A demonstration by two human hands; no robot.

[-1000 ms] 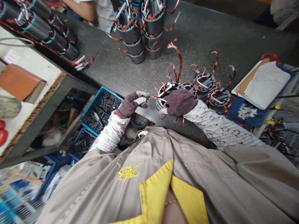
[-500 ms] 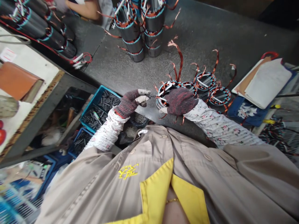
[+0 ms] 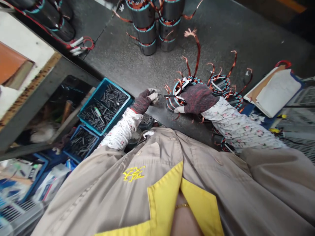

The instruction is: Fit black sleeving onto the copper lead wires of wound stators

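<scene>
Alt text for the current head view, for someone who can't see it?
A gloved right hand lies over a copper-wound cylinder while the gloved left hand pinches a thin dark piece beside it. Stacked cylinders stand beyond; a teal tray of small dark pieces sits at left.

R hand (image 3: 198,99) hides pt of near stator (image 3: 172,105). Thin dark piece (image 3: 168,95) in L hand (image 3: 145,99): too small to ID. Tall stack (image 3: 145,35) cut by top edge, brown book (image 3: 11,64) by L edge.
</scene>
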